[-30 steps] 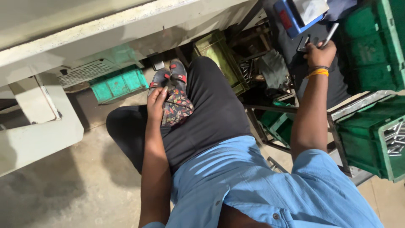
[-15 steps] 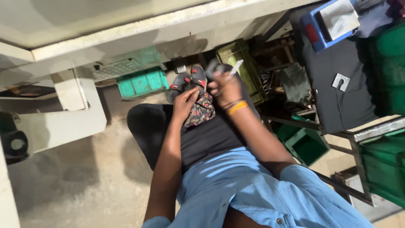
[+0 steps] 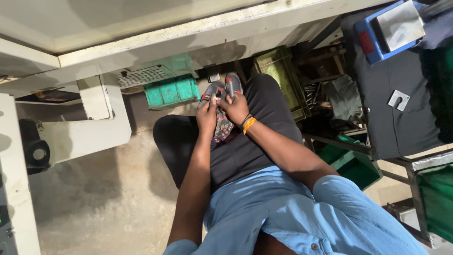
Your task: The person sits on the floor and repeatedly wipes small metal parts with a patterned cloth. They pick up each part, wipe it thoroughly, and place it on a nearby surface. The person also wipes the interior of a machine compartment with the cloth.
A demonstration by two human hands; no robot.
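Seen from the head camera, the person sits with a black-trousered knee raised, and both hands meet over it on a patterned cloth that lies on the lap just below the sandalled feet. The left hand is closed on the upper edge of the cloth, thumb up, and the right hand, with an orange band at the wrist, presses against it from the other side; the two hands touch, fingers curled onto the fabric. Whether the right hand also pinches some small item cannot be told, since the fingers hide it. A second ago the right arm was stretched far out to the person's right, toward the green crates, holding a small pale object, while only the left hand rested on the cloth; half a second ago it had already come back to the lap with a pale sliver showing above its fingers. That sliver no longer shows. The cloth has stayed on the knee throughout. Around the legs stand a small green bin under the pale machine table, an olive crate beside the knee, and a blue tray on a dark surface to the right.
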